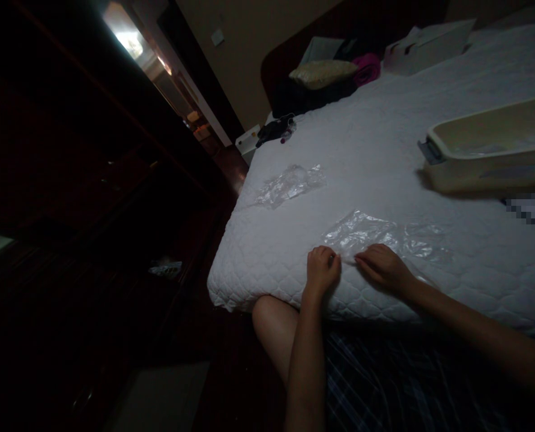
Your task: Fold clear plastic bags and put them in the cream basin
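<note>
Film [367, 231], clear crinkled plastic, lies near the edge of the white quilted mattress [343, 144]; left hand [323, 269] and right hand [384, 268], slightly apart, pinch its near side (dim light, this!): uneven tugging could tear it, a loose pinch lose it.

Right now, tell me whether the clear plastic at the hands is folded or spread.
Spread, though wrinkled: the clear plastic stretches broadly across the bedding.

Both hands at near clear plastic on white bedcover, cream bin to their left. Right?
Wrong side: the head view shows the cream bin to their right. Left hand and right hand are at the near clear plastic on the white bedcover.
</note>
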`<state>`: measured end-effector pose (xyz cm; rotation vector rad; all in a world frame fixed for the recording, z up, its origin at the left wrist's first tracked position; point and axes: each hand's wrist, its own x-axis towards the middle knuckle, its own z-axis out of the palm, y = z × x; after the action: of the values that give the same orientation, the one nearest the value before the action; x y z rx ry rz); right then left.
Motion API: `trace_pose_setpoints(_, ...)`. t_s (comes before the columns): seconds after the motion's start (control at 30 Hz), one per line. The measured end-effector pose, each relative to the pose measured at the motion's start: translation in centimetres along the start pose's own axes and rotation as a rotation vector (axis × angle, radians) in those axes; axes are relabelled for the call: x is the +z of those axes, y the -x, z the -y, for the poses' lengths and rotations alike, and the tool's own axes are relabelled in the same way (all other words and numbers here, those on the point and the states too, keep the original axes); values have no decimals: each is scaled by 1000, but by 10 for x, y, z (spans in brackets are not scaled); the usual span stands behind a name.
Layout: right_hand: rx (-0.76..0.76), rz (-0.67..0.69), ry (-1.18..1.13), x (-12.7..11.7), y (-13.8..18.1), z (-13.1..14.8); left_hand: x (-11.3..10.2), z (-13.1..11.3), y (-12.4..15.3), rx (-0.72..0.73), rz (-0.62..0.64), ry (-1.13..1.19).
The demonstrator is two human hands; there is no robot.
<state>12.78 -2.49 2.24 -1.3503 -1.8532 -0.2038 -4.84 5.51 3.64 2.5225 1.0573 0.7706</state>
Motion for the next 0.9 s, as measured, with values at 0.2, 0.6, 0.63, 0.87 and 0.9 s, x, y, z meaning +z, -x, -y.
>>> trace_pose_setpoints(0.2, 62, -40, -4, 4, 4, -2, 4, -4, -1, -20, -26, -86)
trace_pose_setpoints(0.6, 1, -47, 43, 5, 5, -1, 12, -7, -3, -34, -83, -171)
trace_pose_setpoints(0.63, 4, -28, 45, 5, 4, 0, 14, -7, -3, -37, -91, -170)
trace_pose_setpoints(0.87, 18, 30, 71, 8, 3, -1, 20, -10, 2, 49, -236, -197)
trace_pose_setpoints(0.9, 25, 34, 72, 9, 3, -1, 20, -10, 3, 91, -237, -208)
